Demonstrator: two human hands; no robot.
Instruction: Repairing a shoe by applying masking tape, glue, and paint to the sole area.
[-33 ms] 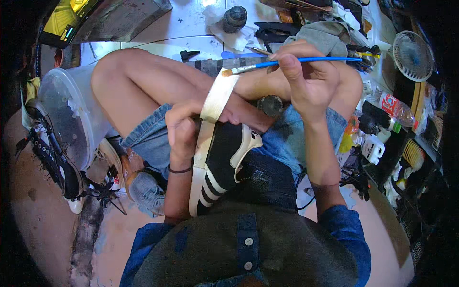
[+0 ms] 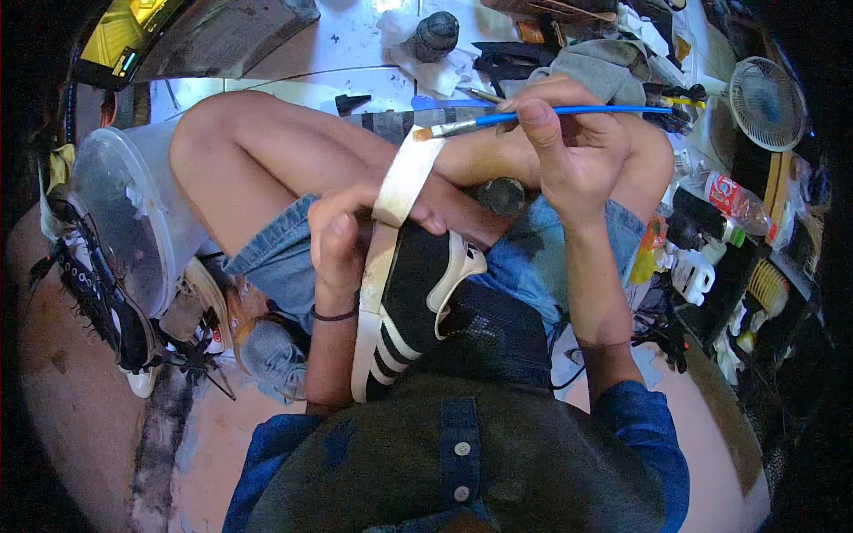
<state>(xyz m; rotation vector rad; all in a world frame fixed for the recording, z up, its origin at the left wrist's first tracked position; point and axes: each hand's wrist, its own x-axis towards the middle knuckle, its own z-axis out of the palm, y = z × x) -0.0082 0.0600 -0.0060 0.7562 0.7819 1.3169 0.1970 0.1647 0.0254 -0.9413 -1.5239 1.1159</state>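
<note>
A black sneaker [image 2: 413,275] with white stripes and a white sole edge lies tilted on its side over my lap. From its sole edge a loose white strip [image 2: 404,182] stands up and bends away. My left hand [image 2: 333,240] is closed round the shoe where the strip leaves it, fingertips showing on the far side. Between thumb and fingers of my right hand [image 2: 569,147] is a blue-handled paintbrush [image 2: 498,118], held level. Its brownish bristles touch or nearly touch the strip's upper end; I cannot tell which.
To the left stand a clear plastic tub [image 2: 133,222], a black shoe [image 2: 102,302] and a grey shoe [image 2: 274,355]. A dark bottle [image 2: 435,35] sits on tissue ahead. On the right are a plastic bottle [image 2: 737,202], a white jug [image 2: 691,275], a brush [image 2: 766,286] and a small fan [image 2: 766,104].
My left thumb has straightened slightly and shifted upward beside the shoe. The paintbrush, strip and shoe look almost unmoved.
</note>
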